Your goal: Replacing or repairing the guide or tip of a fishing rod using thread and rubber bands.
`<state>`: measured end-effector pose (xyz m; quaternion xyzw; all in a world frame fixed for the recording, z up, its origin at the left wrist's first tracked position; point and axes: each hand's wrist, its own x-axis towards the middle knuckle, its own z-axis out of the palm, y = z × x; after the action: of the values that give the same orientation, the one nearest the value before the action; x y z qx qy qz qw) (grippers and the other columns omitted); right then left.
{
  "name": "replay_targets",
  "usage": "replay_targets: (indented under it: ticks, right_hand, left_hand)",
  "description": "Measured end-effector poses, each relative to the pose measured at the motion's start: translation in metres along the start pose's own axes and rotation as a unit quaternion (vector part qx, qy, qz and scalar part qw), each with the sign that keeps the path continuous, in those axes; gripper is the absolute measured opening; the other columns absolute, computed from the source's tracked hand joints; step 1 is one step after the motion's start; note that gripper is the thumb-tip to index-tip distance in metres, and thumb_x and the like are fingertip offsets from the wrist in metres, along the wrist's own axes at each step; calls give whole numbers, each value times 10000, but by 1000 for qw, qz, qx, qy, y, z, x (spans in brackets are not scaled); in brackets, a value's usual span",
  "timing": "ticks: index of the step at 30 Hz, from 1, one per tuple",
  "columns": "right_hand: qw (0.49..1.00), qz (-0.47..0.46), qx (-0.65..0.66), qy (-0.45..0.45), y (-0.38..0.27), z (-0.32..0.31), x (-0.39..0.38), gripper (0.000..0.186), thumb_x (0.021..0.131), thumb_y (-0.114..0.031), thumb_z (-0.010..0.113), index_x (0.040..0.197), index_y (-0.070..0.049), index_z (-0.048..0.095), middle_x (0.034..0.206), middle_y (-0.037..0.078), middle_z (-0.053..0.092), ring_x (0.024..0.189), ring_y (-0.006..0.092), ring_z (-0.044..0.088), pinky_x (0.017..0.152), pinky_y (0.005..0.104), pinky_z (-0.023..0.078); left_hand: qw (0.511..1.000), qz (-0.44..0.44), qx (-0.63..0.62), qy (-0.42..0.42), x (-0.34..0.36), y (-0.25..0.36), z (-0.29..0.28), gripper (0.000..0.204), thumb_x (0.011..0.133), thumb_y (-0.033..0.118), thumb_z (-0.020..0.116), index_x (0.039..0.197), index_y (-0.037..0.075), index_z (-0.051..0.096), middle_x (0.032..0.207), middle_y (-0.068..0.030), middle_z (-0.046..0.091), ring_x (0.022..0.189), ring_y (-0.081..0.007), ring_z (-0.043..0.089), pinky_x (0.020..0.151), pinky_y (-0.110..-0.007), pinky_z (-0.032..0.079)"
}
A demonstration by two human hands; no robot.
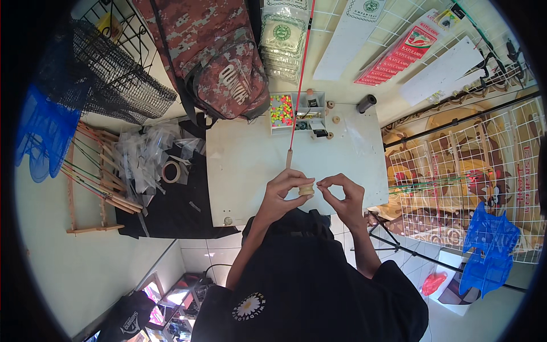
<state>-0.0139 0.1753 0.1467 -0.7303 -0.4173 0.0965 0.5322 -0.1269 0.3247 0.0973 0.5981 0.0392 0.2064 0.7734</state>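
My left hand [285, 194] grips a small pale wooden spool [306, 189] between thumb and fingers, above the table's near edge. Just to its right, my right hand [342, 196] is closed in a pinch at the spool; anything between the fingertips is too small to make out. A thin red rod with a wooden handle [289, 159] lies upright in the picture on the white table [239, 176]. Behind my hands sits a compartment box [316, 114] with bright small pieces and small containers, with small wooden spools [336, 120] beside it.
A dark cylinder [366, 104] stands at the back right. Plastic bags [142, 154] and a tape roll [170, 171] lie on black material at left. A camouflage bag [216, 68], wire grids [456, 159], rods and blue nets [40, 137] [487, 248] surround the table.
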Motion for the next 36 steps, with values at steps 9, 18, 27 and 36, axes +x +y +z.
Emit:
replay_targets:
  ticks: [9,18,27,36]
  right_hand:
    - [998,-31,-62,0,-14,1,2,203,746,21,730,924,-47,659,873,63,684,786,188,670,689,297,527]
    - [996,-23,-86,4,-15,4,-7,188,738,32,731,902,-19,652,865,78,694,799,190,687,705,287,531]
    - [996,65,-55,-1,-22,2,-4,180,748,6,729,892,-18,624,841,77,679,791,194,679,719,306,528]
    - [992,125,-20,-5,-16,4,-1,195,757,7,725,790,-14,534,790,83,693,793,171,695,698,286,525]
  left_hand:
    - [997,13,67,46,-1,1,2,364,707,-36,748,1060,35,695,972,-64,652,824,-143,617,744,-281,515]
    - [979,58,189,37,0,10,2,414,703,-31,751,1100,79,708,963,-50,623,839,-156,625,747,-283,512]
    - [971,62,229,22,-2,12,4,411,718,-49,727,1105,90,710,991,-50,610,863,-162,645,780,-280,534]
    - [968,58,242,38,0,12,6,428,671,-58,737,1074,84,723,978,-60,645,851,-170,650,747,-285,541]
